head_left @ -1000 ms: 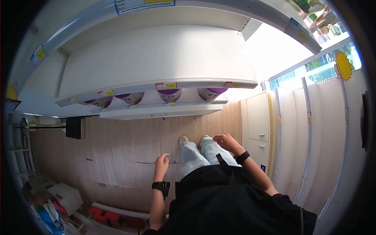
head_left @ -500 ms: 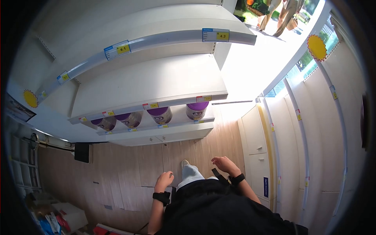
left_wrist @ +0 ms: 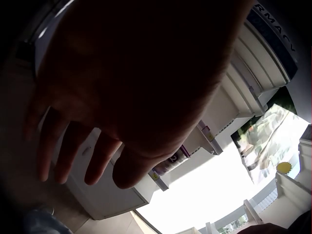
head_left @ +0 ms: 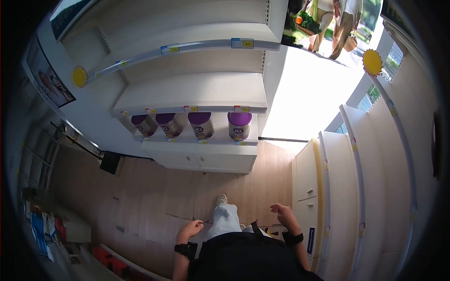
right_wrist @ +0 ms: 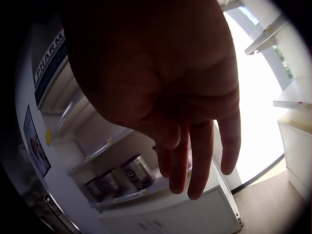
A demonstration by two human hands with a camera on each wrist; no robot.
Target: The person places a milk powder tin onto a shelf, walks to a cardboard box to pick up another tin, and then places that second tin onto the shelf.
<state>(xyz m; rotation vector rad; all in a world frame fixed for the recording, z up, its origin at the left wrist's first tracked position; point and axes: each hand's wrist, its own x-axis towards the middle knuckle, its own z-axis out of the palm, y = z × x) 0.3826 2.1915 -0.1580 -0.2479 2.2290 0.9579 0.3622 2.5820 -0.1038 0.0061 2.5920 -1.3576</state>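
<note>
My left hand (head_left: pixel 191 229) hangs in front of my body with relaxed fingers and holds nothing; in the left wrist view its fingers (left_wrist: pixel 100 161) are spread apart. To the right, my right hand (head_left: pixel 287 218) is also free of any object, its fingers (right_wrist: pixel 200 161) loosely bent in the right wrist view. Ahead, several grey tubs with purple lids stand in a row on the low shelf. The rightmost tub (head_left: pixel 239 127) sits a little apart from the tub (head_left: pixel 200 125) beside it. Both hands are well short of the shelf.
Bare upper shelves (head_left: pixel 192 91) with price tags rise above the tubs, over a white cabinet (head_left: pixel 206 159). White shelving (head_left: pixel 340 178) with drawers (head_left: pixel 307 185) lines the right side. A black stand base (head_left: pixel 111 163) is on the floor at left, boxes (head_left: pixel 75 229) behind it.
The view has tilted up and come closer, so the tubs show more fully and a poster appears at the top. My legs have stepped forward. Both hands stay low and hold nothing.
</note>
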